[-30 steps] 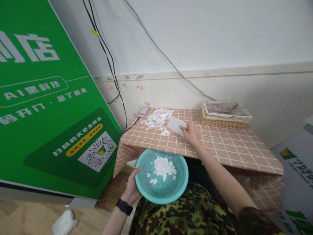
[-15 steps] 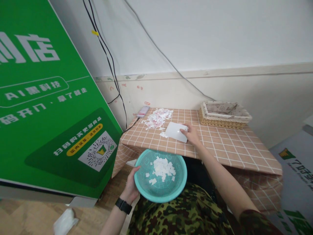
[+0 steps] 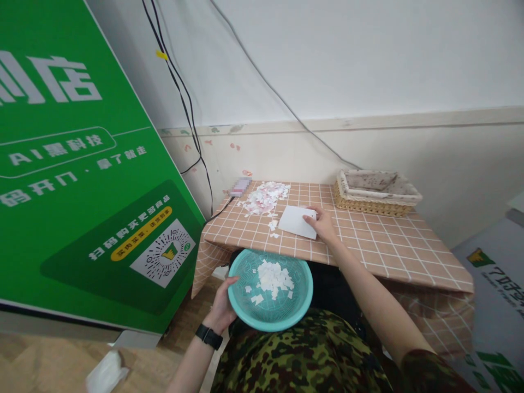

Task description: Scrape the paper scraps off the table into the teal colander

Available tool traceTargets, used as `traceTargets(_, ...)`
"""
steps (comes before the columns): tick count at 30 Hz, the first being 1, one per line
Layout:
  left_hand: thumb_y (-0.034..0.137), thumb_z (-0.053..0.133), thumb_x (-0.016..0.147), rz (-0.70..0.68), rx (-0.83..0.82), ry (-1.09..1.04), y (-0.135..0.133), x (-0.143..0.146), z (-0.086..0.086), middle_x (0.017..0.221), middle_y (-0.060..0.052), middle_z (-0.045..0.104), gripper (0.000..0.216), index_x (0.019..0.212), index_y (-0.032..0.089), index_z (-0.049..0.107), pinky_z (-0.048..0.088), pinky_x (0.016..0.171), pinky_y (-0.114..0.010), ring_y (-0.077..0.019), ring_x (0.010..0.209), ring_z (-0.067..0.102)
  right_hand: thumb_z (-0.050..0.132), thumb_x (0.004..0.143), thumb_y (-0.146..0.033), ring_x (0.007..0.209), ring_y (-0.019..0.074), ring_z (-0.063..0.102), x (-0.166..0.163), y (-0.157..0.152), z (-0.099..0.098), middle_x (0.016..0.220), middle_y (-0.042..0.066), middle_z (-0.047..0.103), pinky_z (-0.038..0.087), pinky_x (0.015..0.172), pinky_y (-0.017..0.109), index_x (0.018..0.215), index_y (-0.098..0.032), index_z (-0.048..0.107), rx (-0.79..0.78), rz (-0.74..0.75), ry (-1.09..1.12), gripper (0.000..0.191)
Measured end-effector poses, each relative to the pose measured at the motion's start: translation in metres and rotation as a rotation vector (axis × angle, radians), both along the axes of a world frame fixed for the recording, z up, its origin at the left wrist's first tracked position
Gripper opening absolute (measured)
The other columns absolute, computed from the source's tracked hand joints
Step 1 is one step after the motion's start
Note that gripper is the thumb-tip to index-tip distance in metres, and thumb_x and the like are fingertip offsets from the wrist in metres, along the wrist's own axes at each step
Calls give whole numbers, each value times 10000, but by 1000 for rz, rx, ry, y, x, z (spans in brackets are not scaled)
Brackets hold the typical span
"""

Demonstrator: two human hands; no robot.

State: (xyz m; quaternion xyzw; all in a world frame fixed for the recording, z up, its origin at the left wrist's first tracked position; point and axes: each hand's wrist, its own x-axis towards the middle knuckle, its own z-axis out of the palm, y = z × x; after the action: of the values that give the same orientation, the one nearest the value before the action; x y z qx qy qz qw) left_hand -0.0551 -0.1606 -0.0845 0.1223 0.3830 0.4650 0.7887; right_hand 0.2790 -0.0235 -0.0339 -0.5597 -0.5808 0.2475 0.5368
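My left hand [image 3: 224,307] grips the left rim of a turquoise plastic colander [image 3: 303,305], held below the table's front edge against my body. White paper scraps [image 3: 275,277] lie heaped inside it. Over the table, my right hand [image 3: 320,222] pinches the right end of a flat white scraper [image 3: 295,221], which looks like a thin plastic sheet with a small hole near the grip. Left of the scraper, a few loose scraps [image 3: 273,225] lie on the cloth. Behind them spreads a larger pile of white and pinkish paper scraps [image 3: 265,197].
A checked brown cloth covers the table [image 3: 368,240]. A lined wicker basket [image 3: 374,192] stands at its back right. A blurred flat object [image 3: 241,186] with a cable lies at the back left. The green panel [image 3: 102,164] rises at left; a white plastic bag [image 3: 107,372] is on the floor.
The scraper has tilted and shifted slightly right in my right hand, showing more loose scraps beside it. The colander has risen a little with my left hand.
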Motion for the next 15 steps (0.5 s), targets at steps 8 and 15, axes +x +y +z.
traceTargets(8,190,549,776,-97,40,-64,1,-8,-1,906,-136,728,294,1034,72,627,435,903,-437,-288,908,657,621,697,-417,655,200,590,-7,5,-2,795,59,658,488,598,338,1064,-186,607,11,-30,-103,434)
traceTargets(15,187,541,773,-97,26,-63,-1,-19,0,944,-147,719,330,1072,67,613,441,890,-454,-300,944,643,624,710,-431,597,168,572,-11,2,0,800,51,657,468,518,288,1058,-191,605,-19,71,-58,423)
